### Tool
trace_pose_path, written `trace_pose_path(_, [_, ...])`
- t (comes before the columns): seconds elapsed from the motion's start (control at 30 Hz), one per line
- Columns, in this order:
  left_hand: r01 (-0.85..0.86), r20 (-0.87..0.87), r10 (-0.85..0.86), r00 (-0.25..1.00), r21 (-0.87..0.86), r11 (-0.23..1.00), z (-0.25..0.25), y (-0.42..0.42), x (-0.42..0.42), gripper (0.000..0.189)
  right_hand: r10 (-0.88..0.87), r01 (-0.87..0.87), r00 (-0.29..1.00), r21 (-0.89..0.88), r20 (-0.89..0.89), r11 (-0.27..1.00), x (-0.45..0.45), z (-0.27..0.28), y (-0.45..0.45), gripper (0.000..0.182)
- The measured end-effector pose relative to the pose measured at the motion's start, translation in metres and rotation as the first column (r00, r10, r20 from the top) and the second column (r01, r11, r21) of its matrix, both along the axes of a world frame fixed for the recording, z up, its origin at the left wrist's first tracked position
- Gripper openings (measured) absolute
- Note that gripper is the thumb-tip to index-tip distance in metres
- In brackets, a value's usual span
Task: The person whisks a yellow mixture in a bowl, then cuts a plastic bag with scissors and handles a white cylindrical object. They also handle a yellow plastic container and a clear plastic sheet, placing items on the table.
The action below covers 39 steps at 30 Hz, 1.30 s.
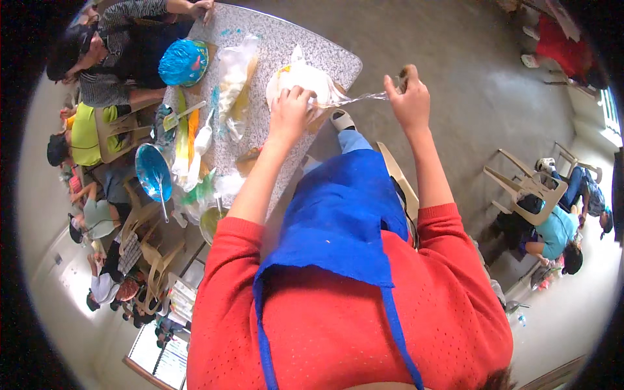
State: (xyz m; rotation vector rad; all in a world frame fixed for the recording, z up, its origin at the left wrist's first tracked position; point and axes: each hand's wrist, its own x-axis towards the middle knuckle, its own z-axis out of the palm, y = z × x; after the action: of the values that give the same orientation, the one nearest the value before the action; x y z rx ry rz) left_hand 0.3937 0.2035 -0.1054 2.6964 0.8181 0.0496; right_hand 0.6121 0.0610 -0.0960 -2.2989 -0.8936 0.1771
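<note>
My right hand [412, 100] is raised over the floor beyond the table's edge. Its fingers grip one end of a clear plastic strip [363, 99], which stretches across to the table. My left hand [291, 114] lies over the near edge of a round white cake-like thing [314, 80], close to the strip's other end. Whether the left fingers pinch the strip is hidden. Glare washes out the white surface; an orange patch shows at its far left rim. A brown board edge [316, 122] shows below it.
Left on the speckled table [287, 24] are a blue-iced cake [183, 62], filled piping bags [234, 87], a spatula [183, 116] and a bowl of blue icing [153, 171]. A person in stripes [122, 53] stands across. A plastic chair [397, 183] is beside me.
</note>
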Motion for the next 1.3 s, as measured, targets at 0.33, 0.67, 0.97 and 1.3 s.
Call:
trace_pose_path(0.33, [0.192, -0.211, -0.16, 0.964, 0.141, 0.971, -0.013, 0.017, -0.001, 0.019, 0.662, -0.654, 0.75, -0.138, 0.018, 0.744, -0.023, -0.021, 0.066, 0.028])
trace_pose_path(0.67, [0.25, -0.19, -0.2, 0.961, 0.287, 0.925, -0.02, 0.014, 0.001, 0.015, 0.787, -0.774, 0.611, -0.273, -0.085, 0.572, -0.013, -0.03, 0.156, 0.042])
trace_pose_path(0.97, [0.131, -0.143, -0.098, 0.985, 0.248, 0.96, -0.012, 0.007, -0.002, 0.009, 0.662, -0.634, 0.746, -0.379, -0.071, 0.674, -0.036, -0.035, 0.153, 0.051])
trace_pose_path(1.3, [0.048, -0.171, -0.011, 0.985, 0.211, 0.976, -0.011, -0.027, -0.039, 0.011, 0.625, -0.58, 0.778, -0.458, -0.066, 0.673, -0.044, -0.033, 0.155, 0.048])
